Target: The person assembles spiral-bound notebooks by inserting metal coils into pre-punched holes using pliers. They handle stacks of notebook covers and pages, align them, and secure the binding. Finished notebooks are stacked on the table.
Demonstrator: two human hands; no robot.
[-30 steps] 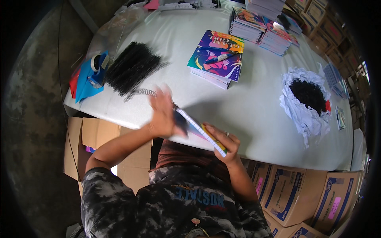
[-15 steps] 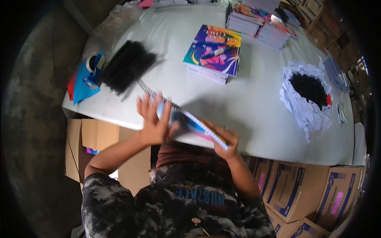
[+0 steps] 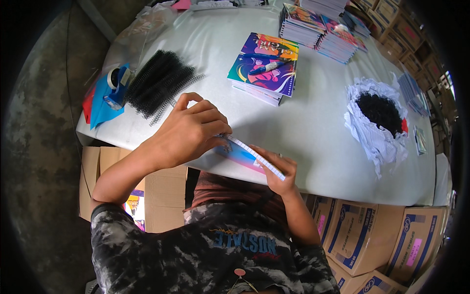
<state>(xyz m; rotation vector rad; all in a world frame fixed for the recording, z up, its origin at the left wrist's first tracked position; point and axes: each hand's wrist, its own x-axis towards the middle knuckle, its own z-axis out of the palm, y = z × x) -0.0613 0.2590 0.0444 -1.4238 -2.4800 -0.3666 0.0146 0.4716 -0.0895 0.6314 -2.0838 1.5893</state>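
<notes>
Held up over the near table edge is a notebook [image 3: 241, 158] with a pale blue and pink cover, its hole-punched edge facing up. My right hand [image 3: 280, 169] grips it at the right end, the thumb on one side and fingers on the other. At its left end my left hand [image 3: 193, 131] is closed round a dark spiral coil, most of which the hand hides. Left of that hand lies a pile of black spiral coils [image 3: 161, 81]. Beyond the notebook stands a stack of colourful notebooks [image 3: 264, 66] with a blue pen [image 3: 267, 67] on top.
A tape dispenser [image 3: 116, 88] rests on blue sheets at the left edge. Bound notebooks [image 3: 338, 41] are stacked at the back right. Crumpled paper [image 3: 372, 147] holds a tangle of black trimmings [image 3: 382, 112] on the right. Cardboard boxes [image 3: 364, 232] stand below the table.
My left hand, spread and blurred before, has turned over and closed on the coil at the notebook's end. The notebook and my right hand have shifted slightly to the right.
</notes>
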